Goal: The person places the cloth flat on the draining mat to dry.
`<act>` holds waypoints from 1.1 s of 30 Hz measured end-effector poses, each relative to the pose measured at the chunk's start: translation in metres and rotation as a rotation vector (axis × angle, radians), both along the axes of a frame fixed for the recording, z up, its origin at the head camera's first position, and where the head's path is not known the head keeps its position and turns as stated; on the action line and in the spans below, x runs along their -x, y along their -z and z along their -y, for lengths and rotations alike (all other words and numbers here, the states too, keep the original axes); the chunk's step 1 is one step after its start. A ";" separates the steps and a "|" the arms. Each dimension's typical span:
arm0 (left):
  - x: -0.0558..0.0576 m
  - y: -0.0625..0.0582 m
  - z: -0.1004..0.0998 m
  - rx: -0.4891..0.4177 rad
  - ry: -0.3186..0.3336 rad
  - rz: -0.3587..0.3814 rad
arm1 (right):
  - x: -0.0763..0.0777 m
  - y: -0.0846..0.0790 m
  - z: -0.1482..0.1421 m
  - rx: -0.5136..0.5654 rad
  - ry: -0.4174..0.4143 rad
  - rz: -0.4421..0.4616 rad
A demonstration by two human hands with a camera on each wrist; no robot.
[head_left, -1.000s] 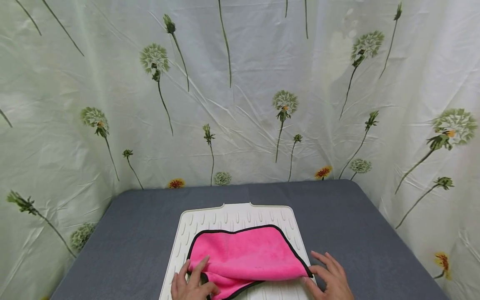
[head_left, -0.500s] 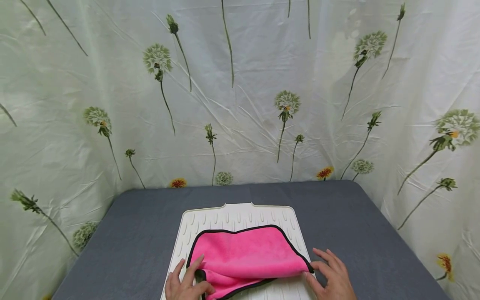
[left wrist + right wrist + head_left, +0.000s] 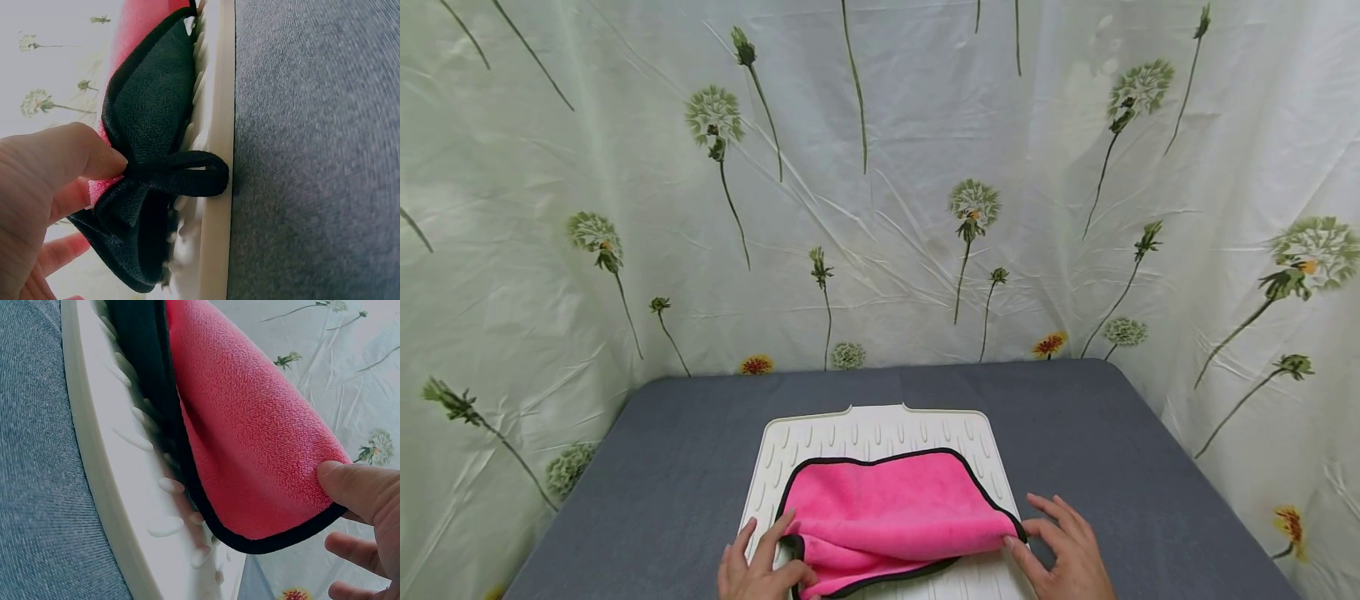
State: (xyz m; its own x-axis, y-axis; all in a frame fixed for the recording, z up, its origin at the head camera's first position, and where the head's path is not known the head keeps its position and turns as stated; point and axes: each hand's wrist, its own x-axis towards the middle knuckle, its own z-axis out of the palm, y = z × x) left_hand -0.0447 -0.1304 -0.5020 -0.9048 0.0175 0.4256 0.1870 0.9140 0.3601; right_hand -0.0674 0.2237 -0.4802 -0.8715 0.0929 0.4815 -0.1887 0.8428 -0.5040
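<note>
A pink cloth (image 3: pixel 895 500) with a dark underside and black trim lies partly folded over a white ridged board (image 3: pixel 865 429). My left hand (image 3: pixel 762 567) pinches its near left part between thumb and fingers. In the left wrist view the dark underside (image 3: pixel 153 94) and a black hanging loop (image 3: pixel 194 175) show beside the thumb. My right hand (image 3: pixel 1063 546) pinches the right corner of the cloth. In the right wrist view the thumb presses on the pink face (image 3: pixel 262 425), and that corner stands raised over the board's bumps.
The board rests on a table covered in dark grey cloth (image 3: pixel 700 467). Behind and on both sides hangs a pale curtain (image 3: pixel 880 250) printed with dandelions. The board's raised rim (image 3: pixel 94 444) runs close under the cloth's edge.
My left hand has shifted left and slightly down, drawing the near left part of the cloth with it. The right hand keeps its pinch and has barely moved.
</note>
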 end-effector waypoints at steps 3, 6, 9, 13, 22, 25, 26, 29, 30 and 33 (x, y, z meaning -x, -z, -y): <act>0.000 0.002 0.002 -0.007 -0.002 -0.053 | 0.001 0.000 0.000 0.005 0.000 -0.011; 0.001 0.006 0.004 -0.016 0.008 -0.120 | 0.001 -0.001 0.001 0.011 0.005 -0.003; 0.000 0.007 0.006 -0.021 0.017 -0.148 | 0.000 -0.004 0.001 0.020 0.025 0.058; -0.002 0.006 0.009 -0.025 0.019 -0.112 | -0.001 -0.010 0.001 0.045 0.052 0.201; -0.004 0.004 0.016 0.002 0.002 -0.036 | 0.000 -0.015 0.002 0.067 0.067 0.312; -0.004 0.006 0.017 0.015 0.011 -0.107 | 0.000 -0.015 0.003 0.078 0.076 0.311; -0.004 0.006 0.017 0.019 0.011 -0.128 | 0.000 -0.015 0.003 0.083 0.078 0.308; -0.004 0.008 0.019 0.030 0.006 -0.150 | 0.000 -0.016 0.003 0.088 0.085 0.322; -0.004 0.008 0.019 0.032 0.002 -0.148 | 0.000 -0.016 0.004 0.089 0.088 0.330; -0.005 0.009 0.020 0.025 -0.011 -0.136 | 0.001 -0.017 0.004 0.091 0.092 0.348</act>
State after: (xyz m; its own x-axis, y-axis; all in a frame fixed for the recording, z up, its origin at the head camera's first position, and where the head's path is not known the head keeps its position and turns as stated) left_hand -0.0402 -0.1500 -0.5109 -0.8389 0.0195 0.5440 0.2222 0.9245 0.3096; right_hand -0.0681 0.2198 -0.4633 -0.9676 0.2073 0.1445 0.0814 0.7972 -0.5982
